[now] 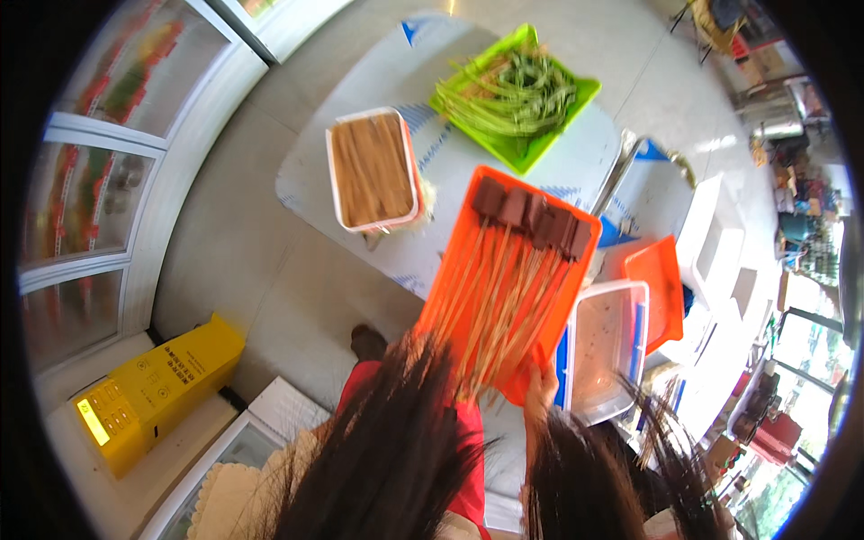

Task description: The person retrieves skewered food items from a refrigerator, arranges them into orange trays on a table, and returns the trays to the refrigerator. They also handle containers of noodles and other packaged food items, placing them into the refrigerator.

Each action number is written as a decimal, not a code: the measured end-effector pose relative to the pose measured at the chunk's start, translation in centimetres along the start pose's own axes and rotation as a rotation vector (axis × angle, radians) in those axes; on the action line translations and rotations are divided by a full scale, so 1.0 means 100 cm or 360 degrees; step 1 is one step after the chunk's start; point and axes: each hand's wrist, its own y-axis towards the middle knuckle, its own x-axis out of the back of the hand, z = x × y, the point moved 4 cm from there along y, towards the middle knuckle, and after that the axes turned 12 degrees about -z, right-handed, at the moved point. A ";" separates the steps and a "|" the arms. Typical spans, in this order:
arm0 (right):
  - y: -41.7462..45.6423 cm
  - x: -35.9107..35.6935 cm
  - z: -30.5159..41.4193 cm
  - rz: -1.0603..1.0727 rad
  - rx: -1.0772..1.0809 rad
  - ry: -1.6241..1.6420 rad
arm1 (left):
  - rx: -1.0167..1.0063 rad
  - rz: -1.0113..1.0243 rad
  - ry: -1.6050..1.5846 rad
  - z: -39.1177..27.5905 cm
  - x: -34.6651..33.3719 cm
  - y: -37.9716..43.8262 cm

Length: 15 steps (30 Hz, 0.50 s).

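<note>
An orange plastic tray (466, 297) is held up in front of me. Dark brown blocks (533, 216) on long wooden skewers (499, 290) lie in it, the blocks at its far end and the sticks pointing towards me. My right hand (540, 391) grips the tray's near right corner. Long dark hair covers the near left side of the tray, and my left hand is hidden from view. Beyond the tray, on a metal table, are a white-rimmed container of flat brown strips (374, 169) and a green tray (523, 162) holding green leafy stalks (520, 94).
The metal table (364, 88) bears bits of blue-printed film. At the right are a clear bin (611, 351) with brownish contents and another orange tray (655, 290). Glass-doored cabinets (94, 196) line the left, near a yellow device (162, 391) with a lit display.
</note>
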 end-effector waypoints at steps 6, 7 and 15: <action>-0.051 0.008 0.097 0.0007 0.0021 0.0357 | -0.0389 0.0149 -0.0116 -0.118 0.094 -0.014; -0.065 -0.016 0.123 0.0109 0.0047 0.0295 | -0.0387 0.0130 -0.0140 -0.127 0.128 -0.010; -0.136 -0.135 0.250 0.0301 0.0165 0.0378 | -0.0526 0.0094 -0.0370 -0.186 0.290 0.049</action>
